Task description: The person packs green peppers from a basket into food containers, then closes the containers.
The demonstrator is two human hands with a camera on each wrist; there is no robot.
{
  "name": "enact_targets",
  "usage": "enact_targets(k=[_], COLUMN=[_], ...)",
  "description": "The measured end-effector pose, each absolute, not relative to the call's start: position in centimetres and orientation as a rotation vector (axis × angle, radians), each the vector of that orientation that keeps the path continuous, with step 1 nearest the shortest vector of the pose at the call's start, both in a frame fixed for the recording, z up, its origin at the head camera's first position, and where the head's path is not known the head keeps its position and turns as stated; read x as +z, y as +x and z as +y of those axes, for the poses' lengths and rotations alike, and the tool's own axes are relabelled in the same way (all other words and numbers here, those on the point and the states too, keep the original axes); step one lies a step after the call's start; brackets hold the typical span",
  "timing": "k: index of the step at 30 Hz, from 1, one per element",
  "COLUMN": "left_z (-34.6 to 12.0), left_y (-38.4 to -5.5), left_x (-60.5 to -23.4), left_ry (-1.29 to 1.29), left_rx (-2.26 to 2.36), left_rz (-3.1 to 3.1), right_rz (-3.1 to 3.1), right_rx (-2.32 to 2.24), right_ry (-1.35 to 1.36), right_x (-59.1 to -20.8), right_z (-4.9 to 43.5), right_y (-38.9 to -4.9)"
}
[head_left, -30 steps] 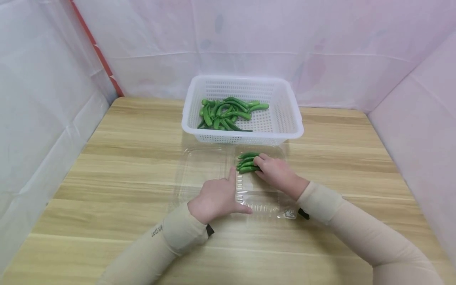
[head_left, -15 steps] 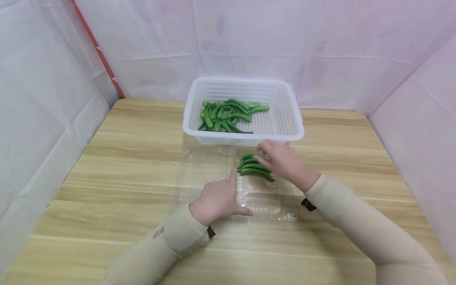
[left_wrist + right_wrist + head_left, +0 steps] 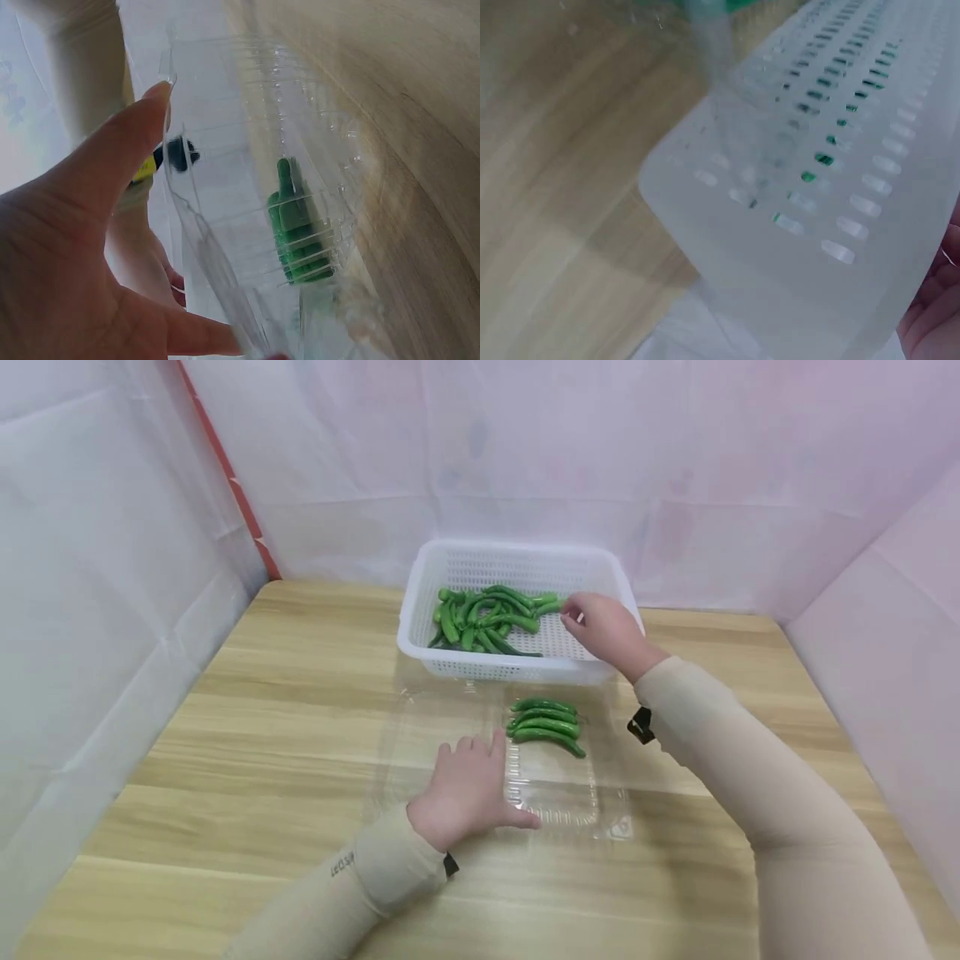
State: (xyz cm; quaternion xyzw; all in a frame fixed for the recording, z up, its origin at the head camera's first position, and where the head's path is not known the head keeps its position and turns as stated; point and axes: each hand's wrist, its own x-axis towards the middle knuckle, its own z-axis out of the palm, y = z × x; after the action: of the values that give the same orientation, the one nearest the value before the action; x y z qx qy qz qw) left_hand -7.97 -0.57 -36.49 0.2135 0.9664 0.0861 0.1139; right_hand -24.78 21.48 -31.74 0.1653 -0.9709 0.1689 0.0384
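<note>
My left hand [image 3: 468, 789] spreads thumb and forefinger along the near-side wall of a clear plastic clamshell box [image 3: 555, 785]; in the left wrist view the thumb and a finger touch its rim. Several green chili peppers [image 3: 547, 724] lie side by side in the box's right half, also visible through the plastic in the left wrist view. My right hand [image 3: 603, 627] is over the right side of a white plastic basket [image 3: 517, 670], fingers loosely bent, thumb apart from them. Its fingertips cover the end of a green pepper [image 3: 549, 607]; no grip on it shows.
A heap of green peppers [image 3: 480, 620] fills the basket's left side. The box's flat lid half [image 3: 423, 727] lies unfolded to the left. All stand on a wooden table [image 3: 285, 727], with pale sheeting [image 3: 337, 468] hung behind and on both sides.
My right hand has let go of the peppers in the box and moved up and away to the basket. The left hand stays by the box. The head view has tilted slightly.
</note>
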Motion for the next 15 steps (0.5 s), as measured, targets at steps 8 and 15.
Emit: enact_targets(k=[8,15], left_z=[-0.5,-0.7], left_y=[-8.0,-8.1], left_x=[-37.0,-37.1], left_ry=[0.643,0.588], left_rx=[0.282,0.328], left_rz=[2.819,2.766], right_rz=[-3.215,-3.407], right_rx=[0.266,-0.046], right_ry=[0.529,0.702], right_x=[-30.2,-29.9], right_z=[21.2,21.4], right_y=[-28.0,-30.7])
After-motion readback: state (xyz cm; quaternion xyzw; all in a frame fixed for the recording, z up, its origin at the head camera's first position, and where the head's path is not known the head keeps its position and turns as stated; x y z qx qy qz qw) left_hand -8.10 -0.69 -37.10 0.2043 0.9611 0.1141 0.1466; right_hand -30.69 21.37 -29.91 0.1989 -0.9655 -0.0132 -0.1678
